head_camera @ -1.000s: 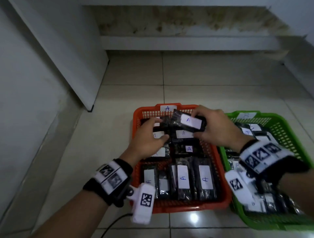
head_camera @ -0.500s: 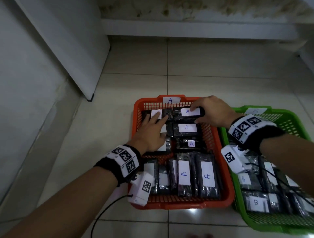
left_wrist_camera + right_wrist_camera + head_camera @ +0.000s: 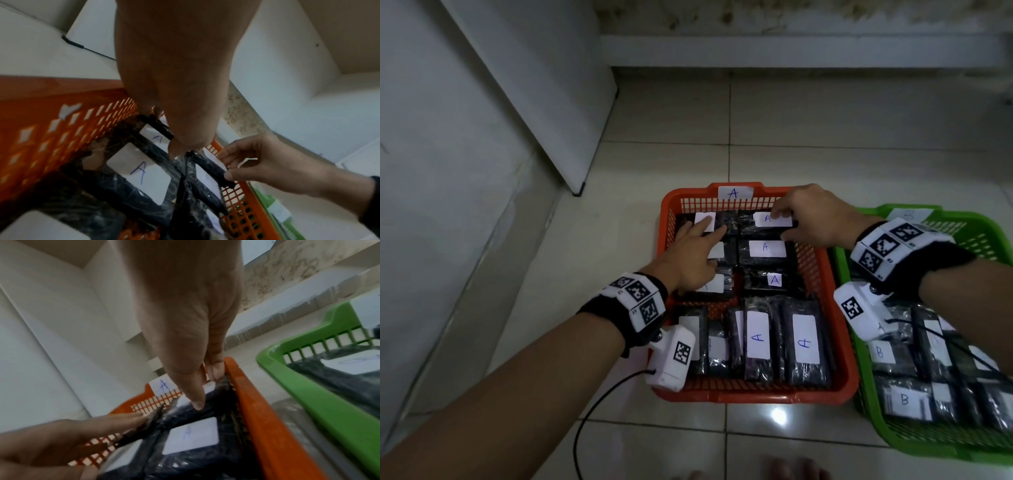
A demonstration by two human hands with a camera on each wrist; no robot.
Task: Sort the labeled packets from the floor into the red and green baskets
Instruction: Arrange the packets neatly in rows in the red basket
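The red basket (image 3: 756, 397), tagged A, holds several black packets with white A labels. My right hand (image 3: 782, 226) pinches one A packet (image 3: 767, 221) lying in the basket's far right corner, fingers on top and thumb on its near edge. The left wrist view shows the same pinch by my right hand (image 3: 224, 165) on the packet's end (image 3: 213, 168). My left hand (image 3: 705, 228) lies with straight fingers on the packets at the far left of the red basket. The green basket (image 3: 976, 219) on the right holds B packets (image 3: 904, 399).
A white panel (image 3: 544, 102) leans along the left wall, and a low ledge (image 3: 791, 51) runs across the back. A black cable (image 3: 592, 411) trails from the left wrist camera over the tiled floor. Toes (image 3: 791, 471) show at the bottom edge.
My right hand has brought the A packet down from above the red basket into its far right corner. My left hand's fingers have straightened onto the far left packets.
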